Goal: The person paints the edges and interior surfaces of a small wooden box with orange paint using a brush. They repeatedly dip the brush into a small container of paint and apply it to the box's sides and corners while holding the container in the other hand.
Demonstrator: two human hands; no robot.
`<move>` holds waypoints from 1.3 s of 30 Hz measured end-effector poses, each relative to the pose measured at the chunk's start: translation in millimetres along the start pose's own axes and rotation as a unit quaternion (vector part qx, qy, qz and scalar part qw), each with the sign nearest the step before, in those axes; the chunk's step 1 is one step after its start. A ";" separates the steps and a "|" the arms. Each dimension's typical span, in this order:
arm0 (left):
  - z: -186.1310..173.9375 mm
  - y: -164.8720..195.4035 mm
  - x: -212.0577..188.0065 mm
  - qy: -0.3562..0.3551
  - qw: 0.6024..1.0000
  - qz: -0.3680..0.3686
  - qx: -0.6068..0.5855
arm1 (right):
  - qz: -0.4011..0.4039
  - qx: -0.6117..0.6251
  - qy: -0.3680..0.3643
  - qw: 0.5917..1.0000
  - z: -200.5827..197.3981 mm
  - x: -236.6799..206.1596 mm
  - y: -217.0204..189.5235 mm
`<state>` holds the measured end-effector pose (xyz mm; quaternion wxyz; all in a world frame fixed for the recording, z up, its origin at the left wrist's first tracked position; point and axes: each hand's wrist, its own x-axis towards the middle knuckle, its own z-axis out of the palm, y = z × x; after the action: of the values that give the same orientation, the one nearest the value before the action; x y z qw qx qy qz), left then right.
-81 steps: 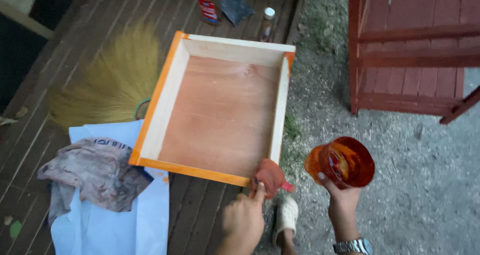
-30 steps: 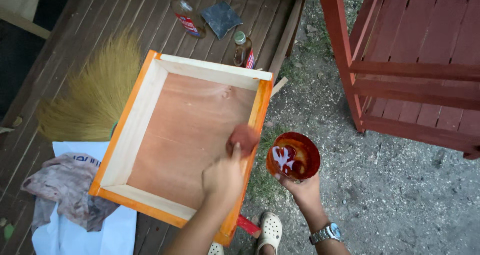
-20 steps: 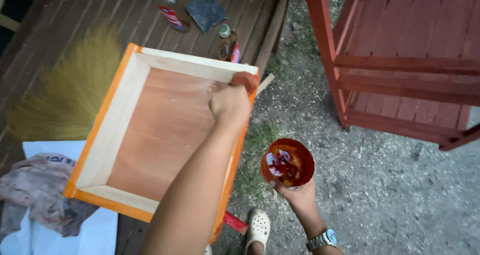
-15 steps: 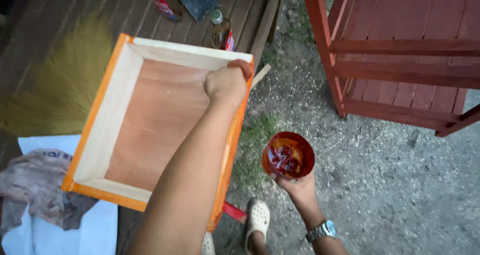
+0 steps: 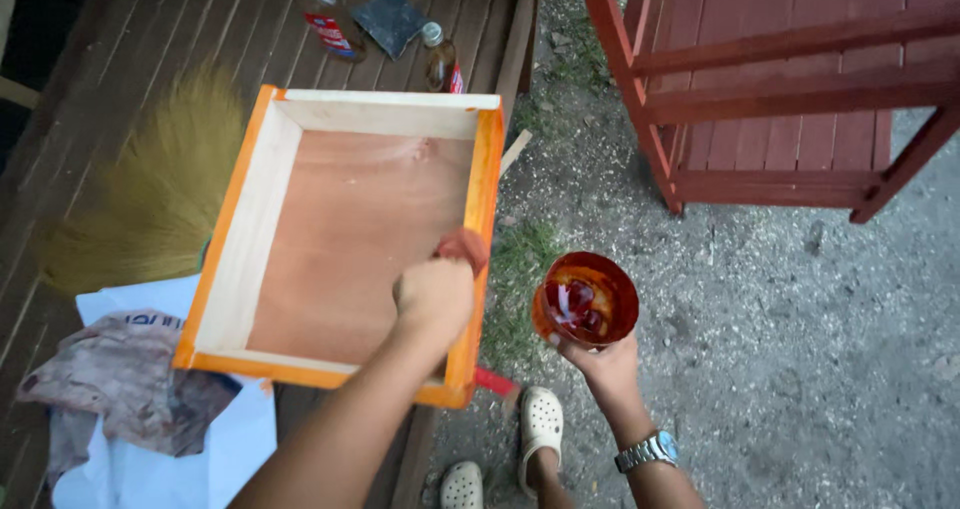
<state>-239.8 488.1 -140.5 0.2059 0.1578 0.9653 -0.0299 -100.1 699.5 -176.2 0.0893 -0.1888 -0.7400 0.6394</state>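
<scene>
A shallow wooden box [image 5: 250,239] with pale inner walls and orange-stained rims lies on the dark deck. My left hand [image 5: 432,297] grips a rust-coloured stain pad [image 5: 463,246] and presses it on the top of the box's right wall, about midway along. My right hand [image 5: 598,354], with a wristwatch, holds a clear cup of red-orange stain [image 5: 585,297] over the gravel, to the right of the box and apart from it.
A straw broom [image 5: 150,199] lies left of the box. A stained rag [image 5: 110,384] sits on a white sheet [image 5: 160,459]. Two bottles [image 5: 325,17] [image 5: 441,61] and a dark sheet [image 5: 390,21] lie beyond. A red wooden frame [image 5: 780,89] stands at right. My pale clogs [image 5: 540,429] are below.
My left hand ran the pad from the box's near right corner up to the far corner, then slid back to the middle of the right wall. The cup stayed beside the box.
</scene>
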 end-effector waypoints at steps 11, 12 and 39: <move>35.0 -49.8 -172.2 -0.060 0.995 0.085 0.008 | 0.018 0.086 0.030 0.996 37.4 -110.2 -12.4; 29.7 -57.5 -181.7 -0.040 0.996 0.078 -0.007 | 0.012 0.098 0.040 0.994 38.9 -117.1 -11.5; 45.2 -0.6 -141.2 0.068 0.993 -0.063 0.076 | 0.124 0.031 0.043 0.991 -6.4 -52.9 15.9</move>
<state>-100.3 440.7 -124.3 0.1247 0.1139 0.9800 -0.1054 -46.9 686.3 -184.9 0.0465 -0.3035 -0.6858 0.6599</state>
